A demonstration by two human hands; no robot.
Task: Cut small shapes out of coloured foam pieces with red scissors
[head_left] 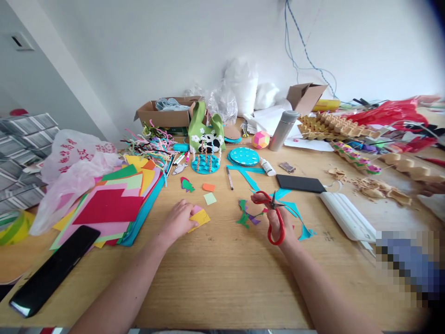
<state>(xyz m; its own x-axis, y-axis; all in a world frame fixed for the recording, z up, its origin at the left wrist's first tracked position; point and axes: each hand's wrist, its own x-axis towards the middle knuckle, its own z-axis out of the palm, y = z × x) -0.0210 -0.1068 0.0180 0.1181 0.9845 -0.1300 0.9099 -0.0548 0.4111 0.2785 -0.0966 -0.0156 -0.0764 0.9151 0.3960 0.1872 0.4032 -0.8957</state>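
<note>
My right hand grips red-handled scissors, blades pointing away over green and purple paper scraps and teal offcuts. My left hand rests on the wooden table with fingers curled on a small yellow paper piece that has a pink piece under it. Just beyond lie a pale green square, an orange piece and a paper fish.
A stack of coloured paper and a black phone lie left. Teal discs, a glue bottle, a metal flask, a black case, cardboard boxes and egg trays fill the back and right.
</note>
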